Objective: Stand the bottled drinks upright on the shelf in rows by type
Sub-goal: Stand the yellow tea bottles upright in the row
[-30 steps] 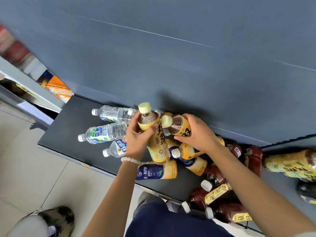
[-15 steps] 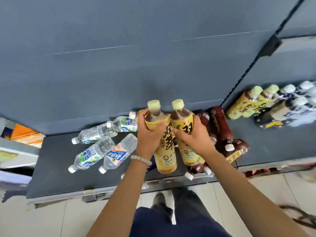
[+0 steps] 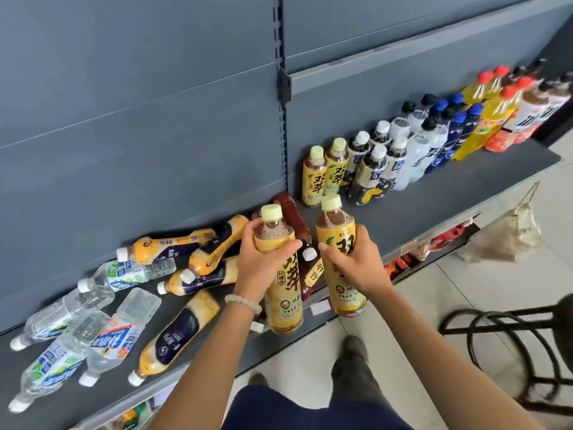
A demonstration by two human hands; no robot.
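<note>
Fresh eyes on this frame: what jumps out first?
Centre frame, the left hand and the right hand each grip an upright yellow tea bottle, the left bottle and the right bottle, in front of the shelf. To the right, a tidy row of standing bottles runs along the back panel, starting with two matching yellow ones. To the left lies a jumble of toppled water bottles and orange-labelled bottles.

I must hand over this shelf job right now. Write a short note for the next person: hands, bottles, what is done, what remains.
Left hand grips one yellow tea bottle; right hand grips a second yellow tea bottle; both upright, off the shelf.
Done: two matching teas and further rows stand upright to the right.
Left: place these two by the matching teas, then stand up the lying water bottles, orange-and-navy bottles and dark red bottles.
</note>
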